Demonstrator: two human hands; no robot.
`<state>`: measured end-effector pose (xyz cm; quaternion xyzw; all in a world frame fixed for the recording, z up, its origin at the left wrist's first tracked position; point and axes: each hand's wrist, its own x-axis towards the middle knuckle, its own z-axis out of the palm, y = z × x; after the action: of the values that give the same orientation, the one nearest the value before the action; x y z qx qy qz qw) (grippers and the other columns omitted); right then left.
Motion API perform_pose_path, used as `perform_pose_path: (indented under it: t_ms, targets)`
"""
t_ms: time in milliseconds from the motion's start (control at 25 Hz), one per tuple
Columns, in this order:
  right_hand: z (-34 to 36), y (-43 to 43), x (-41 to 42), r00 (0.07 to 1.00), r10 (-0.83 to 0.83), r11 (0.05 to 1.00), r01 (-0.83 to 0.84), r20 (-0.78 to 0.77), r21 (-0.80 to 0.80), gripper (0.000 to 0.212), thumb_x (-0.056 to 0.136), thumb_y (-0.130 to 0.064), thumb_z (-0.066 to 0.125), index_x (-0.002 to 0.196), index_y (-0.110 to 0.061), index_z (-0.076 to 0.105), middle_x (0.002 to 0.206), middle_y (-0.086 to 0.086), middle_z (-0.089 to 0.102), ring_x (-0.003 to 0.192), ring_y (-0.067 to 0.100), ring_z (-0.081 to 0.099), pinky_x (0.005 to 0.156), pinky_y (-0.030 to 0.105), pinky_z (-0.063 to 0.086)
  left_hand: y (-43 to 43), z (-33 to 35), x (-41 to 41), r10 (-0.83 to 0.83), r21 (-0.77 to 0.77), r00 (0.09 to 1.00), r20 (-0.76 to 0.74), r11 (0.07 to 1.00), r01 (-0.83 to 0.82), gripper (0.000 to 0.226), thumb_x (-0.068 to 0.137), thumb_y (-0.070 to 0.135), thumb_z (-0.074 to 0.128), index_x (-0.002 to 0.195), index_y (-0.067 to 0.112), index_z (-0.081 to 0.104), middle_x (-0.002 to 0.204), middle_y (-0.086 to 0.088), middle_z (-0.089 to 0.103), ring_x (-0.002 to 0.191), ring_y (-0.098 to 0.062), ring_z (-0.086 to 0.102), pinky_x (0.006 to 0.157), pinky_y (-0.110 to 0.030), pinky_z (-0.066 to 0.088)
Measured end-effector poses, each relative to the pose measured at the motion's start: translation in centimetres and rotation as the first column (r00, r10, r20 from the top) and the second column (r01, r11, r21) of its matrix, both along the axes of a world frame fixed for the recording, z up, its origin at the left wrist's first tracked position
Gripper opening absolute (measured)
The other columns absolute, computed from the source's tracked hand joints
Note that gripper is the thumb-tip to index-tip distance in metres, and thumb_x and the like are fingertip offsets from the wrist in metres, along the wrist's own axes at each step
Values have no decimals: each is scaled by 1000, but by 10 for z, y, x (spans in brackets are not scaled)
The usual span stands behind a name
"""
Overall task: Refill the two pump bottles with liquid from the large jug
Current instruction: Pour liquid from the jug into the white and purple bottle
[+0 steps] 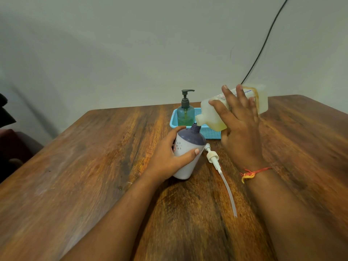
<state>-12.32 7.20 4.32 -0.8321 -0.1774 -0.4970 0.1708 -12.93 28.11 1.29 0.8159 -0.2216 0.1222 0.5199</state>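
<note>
Nearest, the forearms reach out over a dark, streaky wooden desk (94, 166). An unscrewed pump (212, 157) lies flat between them, its long dip tube trailing toward the viewer, probably set aside to free the neck for filling. The left hand (169, 157) grips the white bottle (188, 147), fingers and thumb curled round its body. It tips the open purple neck toward the right, which I take as a way to meet the pour and steady the bottle.

Just beyond, the right hand (239, 125), with a thread bracelet (252, 173) at the wrist, holds the large jug (212, 113) off the desk. Its fingers are spread wide and wrapped over the jug's side. The jug is tilted with its spout right at the bottle's neck; no stream is visible.

Behind them, the green pump bottle (185, 112) stands upright with its pump on, in a blue basket (207, 131), seemingly awaiting its turn. Beyond is a plain pale wall (131, 44) with a black cable (263, 48) running down it.
</note>
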Motion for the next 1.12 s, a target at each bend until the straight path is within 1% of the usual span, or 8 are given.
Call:
perform_pose_path:
  t_ms: [160, 240, 320, 480, 720, 880, 920, 1120]
  targets:
    - [0, -1, 0, 1000, -3, 1000, 3, -4, -10, 68, 83, 4, 51, 147, -19, 52, 165, 9, 33, 157, 32, 14, 126, 51, 5, 0, -1, 1, 3, 13, 1000, -4, 1000, -3, 61, 80, 36, 81, 130, 43, 46, 116, 29, 58, 107, 14, 57, 83, -13, 51]
    - [0, 0, 0, 1000, -9, 1000, 9, -7, -7, 61, 88, -8, 41, 147, -20, 52, 165, 9, 32, 157, 32, 14, 126, 48, 3, 0, -1, 1, 1, 13, 1000, -4, 1000, -1, 64, 76, 45, 78, 132, 42, 46, 119, 28, 59, 108, 11, 57, 86, -17, 51]
    - [0, 0, -1, 1000, -12, 1000, 12, -11, -5, 62, 88, -16, 33, 147, -20, 52, 165, 9, 33, 157, 31, 14, 126, 46, 2, 0, -1, 0, 0, 12, 1000, -1, 1000, 0, 67, 72, 54, 74, 132, 42, 46, 120, 26, 60, 109, 9, 58, 87, -19, 53]
    - [2, 0, -2, 1000, -19, 1000, 18, -8, -8, 62, 88, -18, 32, 146, -20, 53, 165, 8, 33, 156, 28, 13, 126, 46, 2, -1, 1, -2, 0, 18, 1000, -1, 1000, 0, 64, 72, 53, 73, 129, 46, 45, 117, 31, 58, 107, 12, 57, 85, -16, 51]
    - [4, 1, -3, 1000, -23, 1000, 23, 2, -10, 60, 90, -20, 32, 145, -19, 56, 164, 9, 34, 156, 28, 14, 126, 47, 3, 0, 1, 0, 1, 19, 1000, -2, 1000, -1, 67, 70, 57, 72, 131, 45, 45, 117, 31, 58, 107, 11, 58, 86, -18, 53]
    - [5, 2, -4, 1000, -19, 1000, 19, 18, -11, 58, 91, -17, 32, 144, -19, 57, 163, 9, 35, 156, 29, 16, 126, 48, 5, 1, 0, 1, 7, 27, 1000, -12, 1000, -7, 59, 80, 37, 80, 125, 51, 45, 112, 39, 57, 106, 15, 56, 82, -11, 51]
    - [5, 2, -4, 1000, -21, 1000, 21, 20, -13, 59, 91, -17, 32, 144, -19, 57, 163, 9, 35, 156, 30, 17, 126, 48, 5, 1, 0, 1, 7, 26, 1000, -10, 1000, -7, 58, 81, 36, 80, 124, 51, 44, 111, 40, 57, 106, 16, 56, 82, -10, 50]
    - [5, 0, -2, 999, -43, 998, 44, 31, -40, 60, 90, -14, 32, 146, -20, 55, 164, 9, 34, 156, 31, 17, 127, 47, 4, 1, -2, 3, 3, 24, 1000, -6, 1000, -2, 63, 76, 45, 76, 131, 44, 45, 116, 33, 57, 107, 12, 57, 85, -18, 52]
